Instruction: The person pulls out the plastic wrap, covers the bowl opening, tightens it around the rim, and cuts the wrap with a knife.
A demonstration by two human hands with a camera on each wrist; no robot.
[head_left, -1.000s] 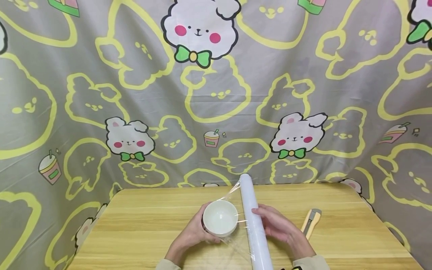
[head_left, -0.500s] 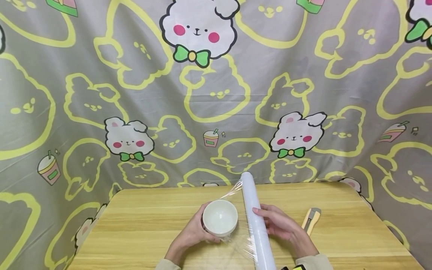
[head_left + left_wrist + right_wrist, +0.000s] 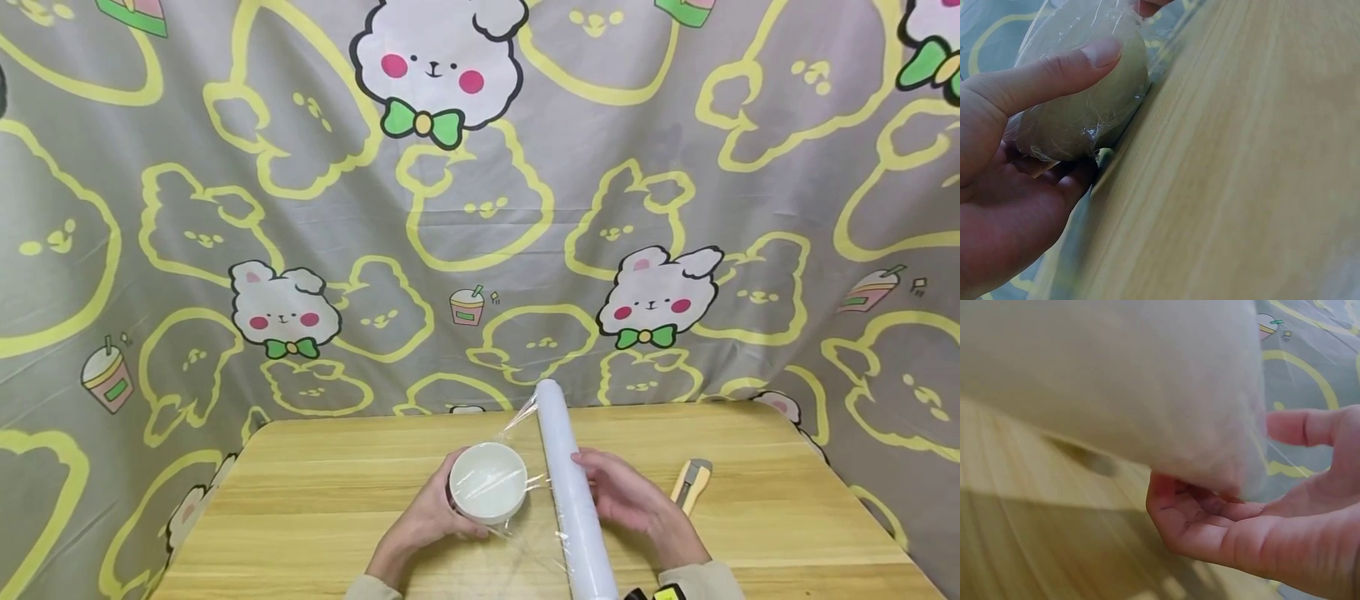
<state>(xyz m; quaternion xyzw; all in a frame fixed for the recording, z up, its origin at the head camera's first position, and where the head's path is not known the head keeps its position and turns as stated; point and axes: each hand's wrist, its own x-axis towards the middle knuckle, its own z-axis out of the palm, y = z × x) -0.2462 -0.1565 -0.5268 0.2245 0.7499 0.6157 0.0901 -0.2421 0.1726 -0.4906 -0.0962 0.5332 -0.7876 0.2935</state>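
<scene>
My left hand [image 3: 431, 504] grips a small white bowl [image 3: 489, 483] from its left side, mouth upward. In the left wrist view the thumb lies along the bowl's film-wrapped side [image 3: 1079, 119], with fingers underneath. Clear cling film [image 3: 519, 415] stretches from the bowl to a long white roll [image 3: 572, 492], and glints show across the bowl's mouth. My right hand [image 3: 637, 504] holds the roll from the right. The right wrist view shows fingers curled under the roll [image 3: 1122, 381] and the thumb at its side; the roll hides some fingertips.
A yellow and grey utility knife [image 3: 693, 483] lies on the wooden table [image 3: 337, 475], right of the roll and beside the right forearm. A patterned grey curtain [image 3: 480, 333] hangs behind the table. A black and yellow object [image 3: 663, 593] shows by the right sleeve.
The roll's near end has shifted slightly right, and the right hand has moved a little with it. Glints now show on film over the bowl's mouth. The bowl stays nearly in place.
</scene>
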